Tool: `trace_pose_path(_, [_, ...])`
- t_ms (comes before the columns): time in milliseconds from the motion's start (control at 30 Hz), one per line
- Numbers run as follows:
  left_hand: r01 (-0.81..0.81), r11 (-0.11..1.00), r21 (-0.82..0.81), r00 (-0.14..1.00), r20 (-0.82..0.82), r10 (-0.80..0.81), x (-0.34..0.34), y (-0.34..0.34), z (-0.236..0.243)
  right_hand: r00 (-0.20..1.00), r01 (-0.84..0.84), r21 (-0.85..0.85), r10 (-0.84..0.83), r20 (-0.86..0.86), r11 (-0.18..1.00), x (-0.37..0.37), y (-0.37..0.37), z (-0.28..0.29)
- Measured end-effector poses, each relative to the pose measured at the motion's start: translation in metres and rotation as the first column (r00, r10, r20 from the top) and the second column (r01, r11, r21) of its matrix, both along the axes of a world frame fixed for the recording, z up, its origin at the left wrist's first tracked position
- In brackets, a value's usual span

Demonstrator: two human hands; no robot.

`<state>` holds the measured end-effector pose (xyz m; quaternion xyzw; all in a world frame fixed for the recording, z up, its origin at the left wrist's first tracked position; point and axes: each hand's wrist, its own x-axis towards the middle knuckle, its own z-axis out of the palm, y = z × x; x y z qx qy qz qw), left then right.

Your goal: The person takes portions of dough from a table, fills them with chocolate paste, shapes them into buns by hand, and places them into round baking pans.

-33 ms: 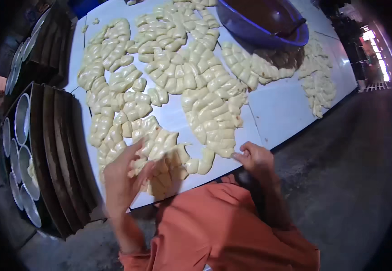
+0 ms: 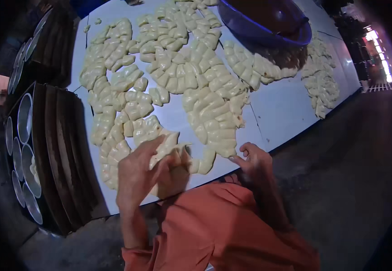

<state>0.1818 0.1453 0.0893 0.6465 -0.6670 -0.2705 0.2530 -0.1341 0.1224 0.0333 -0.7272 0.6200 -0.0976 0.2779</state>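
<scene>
Close up against the near edge of a broad white worktop [image 2: 275, 110], a person in a loose coral-orange garment [image 2: 218, 221] works bare-handed at a wide, lumpy sheet of glossy, pale cream dough [image 2: 214, 119]. The dough spreads in scored-looking, pillowy segments from the far side of the worktop to its near edge, with small gaps of bare surface between. The left hand [image 2: 137, 174] reaches over the worktop's near-left part, its fingers parted from the thumb around a raised, folded flap of the dough. Near the middle of the worktop's near edge, the right hand [image 2: 258, 165] has its fingers partly curled, the thumb at the dough's narrow tip. From this angle, one cannot tell whether either set of fingers has closed on it. A round, blue-purple basin [image 2: 250, 34], dark brown inside, sits toward the worktop's far right, and a separate crumpled strip of pale dough [image 2: 320, 83] lies along the right side. Round, silvery metal tins [image 2: 25, 118] with dark sides are stacked left of the worktop.
</scene>
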Motion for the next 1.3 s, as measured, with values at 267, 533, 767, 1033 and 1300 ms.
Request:
trace_pose_path(267, [0.151,0.987,-0.050,0.980,0.138,-0.143,-0.064,0.002,-0.063,0.936,-0.348,-0.295,0.349,-0.053,0.890,0.034,-0.008,-0.012])
trace_pose_path(533, [0.103,0.993,-0.049,0.981,0.168,-0.094,-0.086,0.022,-0.089,0.616,-0.693,-0.338,0.767,0.180,0.636,0.032,-0.049,-0.029])
trace_pose_path(767, [0.086,0.996,0.002,0.985,0.152,-0.085,-0.086,0.021,-0.088,0.172,-0.230,0.528,-0.500,0.849,0.818,0.002,-0.065,0.001])
trace_pose_path(1033, [0.036,0.964,-0.265,0.979,-0.183,-0.087,-0.113,-0.045,-0.044,0.167,-0.157,0.535,-0.512,0.843,0.830,0.017,-0.073,-0.003])
trace_pose_path(1300, [0.019,0.986,0.165,0.795,-0.601,0.085,-0.131,-0.095,-0.038,0.238,-0.129,0.396,-0.359,0.902,0.909,0.006,-0.083,0.002])
